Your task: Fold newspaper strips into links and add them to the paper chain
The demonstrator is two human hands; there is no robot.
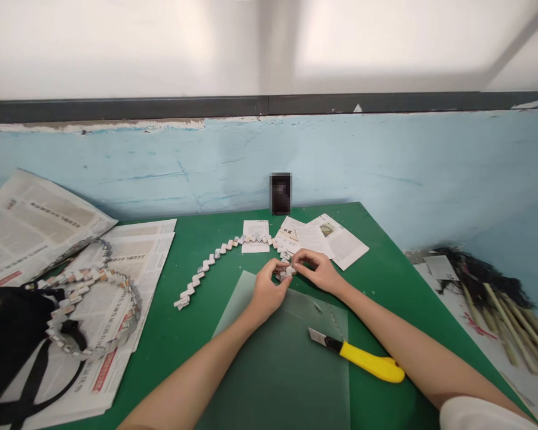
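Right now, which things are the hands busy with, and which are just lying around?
In use: left hand and right hand pinching the folded paper chain.

Lying about: yellow knife, cutting mat, paper pieces, newspapers, black bag, sticks.

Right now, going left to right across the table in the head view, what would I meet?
Black bag → newspaper → folded paper chain → left hand → right hand → yellow utility knife → bundle of sticks.

a zigzag chain of folded newspaper links [215, 263], white and grey with print, lies flat on the green desk, curving from the middle toward its far edge and back to an end raised just above the translucent cutting mat.
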